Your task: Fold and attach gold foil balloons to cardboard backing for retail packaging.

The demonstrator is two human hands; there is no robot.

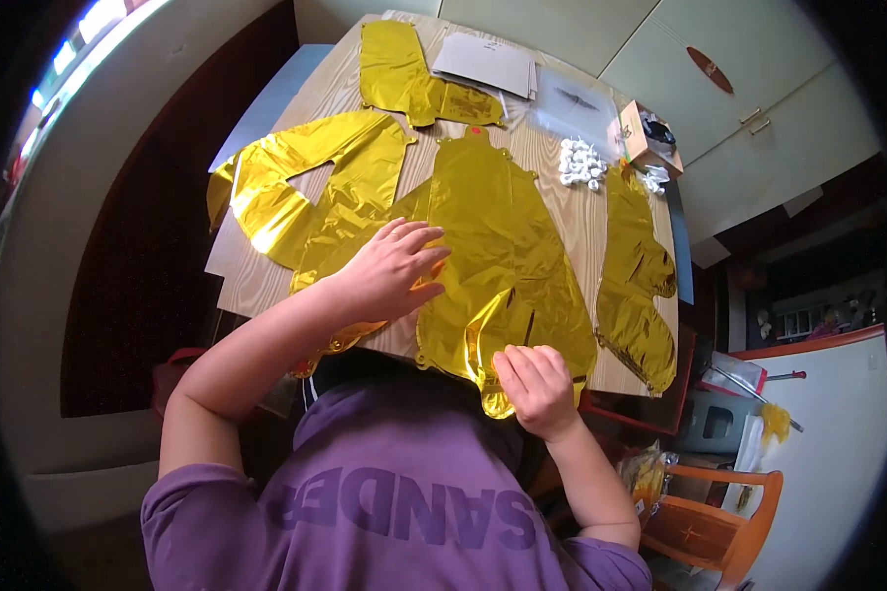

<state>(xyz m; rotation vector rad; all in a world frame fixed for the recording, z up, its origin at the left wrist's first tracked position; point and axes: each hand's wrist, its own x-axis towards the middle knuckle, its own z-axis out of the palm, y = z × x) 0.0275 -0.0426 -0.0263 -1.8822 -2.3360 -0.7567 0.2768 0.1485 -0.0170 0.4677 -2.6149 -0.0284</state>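
A large flat gold foil balloon (493, 227) lies in front of me, its near end hanging over the table's edge. The fingers of my right hand (537, 389) are pinched together at that near end, where the foil is creased and bunched. My left hand (394, 271) is over the balloon's left side with its fingers spread and nothing in them; I cannot tell whether it touches the foil. Farther left a second gold foil balloon (355, 163) has an angular gap in it. Another foil balloon (392, 69) is at the far edge, and one more (633, 266) lies along the right side.
On the wooden table (562, 212), a pile of small white pieces (581, 164) sits near an open box (648, 143) with dark contents. Behind are a stack of pale sheets (485, 65) and a clear plastic sheet (572, 103). A wooden chair (710, 522) stands lower right.
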